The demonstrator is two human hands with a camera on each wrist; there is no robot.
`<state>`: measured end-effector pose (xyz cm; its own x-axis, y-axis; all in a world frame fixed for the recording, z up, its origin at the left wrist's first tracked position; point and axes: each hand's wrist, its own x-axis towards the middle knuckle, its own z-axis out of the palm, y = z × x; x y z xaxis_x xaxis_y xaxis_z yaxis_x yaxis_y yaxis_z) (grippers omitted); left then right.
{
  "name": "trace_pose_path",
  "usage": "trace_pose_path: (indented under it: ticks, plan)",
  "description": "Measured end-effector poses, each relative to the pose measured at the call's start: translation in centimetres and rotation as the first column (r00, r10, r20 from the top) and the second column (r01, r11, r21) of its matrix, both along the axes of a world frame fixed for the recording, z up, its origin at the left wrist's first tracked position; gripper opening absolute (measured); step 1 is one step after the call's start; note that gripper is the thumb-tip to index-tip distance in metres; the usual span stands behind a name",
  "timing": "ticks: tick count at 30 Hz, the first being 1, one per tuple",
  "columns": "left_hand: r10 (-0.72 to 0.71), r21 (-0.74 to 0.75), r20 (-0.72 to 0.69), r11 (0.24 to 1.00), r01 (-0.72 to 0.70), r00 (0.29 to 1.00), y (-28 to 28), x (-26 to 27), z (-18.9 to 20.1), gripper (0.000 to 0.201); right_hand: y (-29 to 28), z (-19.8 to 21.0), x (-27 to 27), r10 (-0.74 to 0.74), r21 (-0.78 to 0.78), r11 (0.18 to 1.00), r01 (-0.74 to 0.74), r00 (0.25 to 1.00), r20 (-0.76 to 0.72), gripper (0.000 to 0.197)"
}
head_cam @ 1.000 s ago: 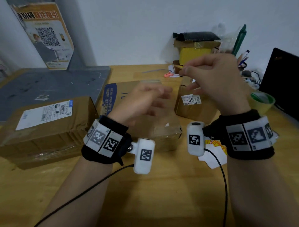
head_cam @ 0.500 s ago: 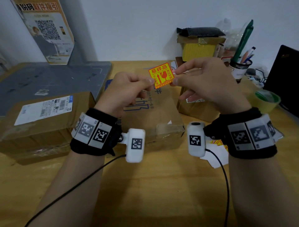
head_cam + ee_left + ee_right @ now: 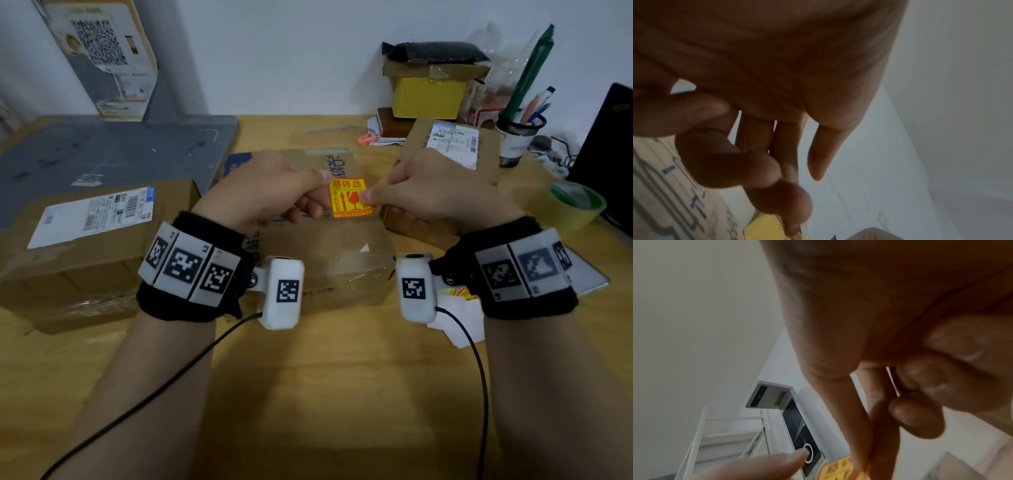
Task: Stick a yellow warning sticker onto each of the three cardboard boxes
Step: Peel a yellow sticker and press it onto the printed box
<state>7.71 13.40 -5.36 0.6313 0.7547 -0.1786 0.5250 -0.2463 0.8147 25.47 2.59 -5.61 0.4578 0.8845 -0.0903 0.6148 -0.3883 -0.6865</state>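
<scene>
Yellow sticker (image 3: 350, 198) with red print, held above middle cardboard box (image 3: 329, 246)

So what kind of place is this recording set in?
Most likely a small parcel-packing desk in a home or office. A wooden table holds cardboard boxes with shipping labels, a roll of packing tape and a pen holder against a plain wall.

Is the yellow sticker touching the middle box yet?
Cannot tell. In the head view both hands pinch the yellow sticker over the middle box; no gap or contact shows plainly.
</scene>
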Motion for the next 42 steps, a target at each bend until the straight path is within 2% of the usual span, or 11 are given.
trace_pose_path:
  ticks: [4,6,10,12,19,37,42]
  plan:
    - [-0.018,-0.035,-0.077,0.999,0.016,0.997,-0.4,0.1,0.0,0.048,0.2,-0.5,-0.2,-0.019,-0.078,0.997,0.024,0.998,0.064,0.048]
    - [-0.031,-0.042,-0.125,0.999,0.026,0.992,-0.5,0.2,-0.3,0.053,0.3,-0.7,-0.6,-0.015,-0.104,0.994,0.024,0.996,0.086,0.043]
    - [-0.051,-0.037,-0.205,0.998,0.044,0.977,-0.6,0.4,-0.3,0.057,0.0,-0.1,-1.7,0.038,-0.133,0.991,-0.023,0.994,0.107,0.018]
    - [-0.047,-0.030,-0.222,0.999,0.042,0.974,-0.6,0.5,-0.4,0.058,-0.2,0.2,-1.9,0.053,-0.143,0.989,-0.039,0.994,0.096,0.022]
    - [-0.052,-0.032,-0.221,0.998,0.046,0.974,-0.5,0.5,-0.6,0.059,-0.7,0.8,-2.8,0.092,-0.133,0.988,-0.081,0.993,0.078,0.035]
    - [-0.040,-0.012,-0.245,0.999,0.039,0.969,-0.3,0.4,-0.6,0.060,-0.7,0.7,-3.7,0.092,-0.169,0.983,-0.068,0.986,0.139,0.037]
    - [-0.018,-0.020,-0.165,1.000,0.014,0.986,-0.5,-0.4,0.1,0.058,-0.8,0.7,-3.8,0.065,-0.176,0.984,-0.039,0.988,0.141,0.038]
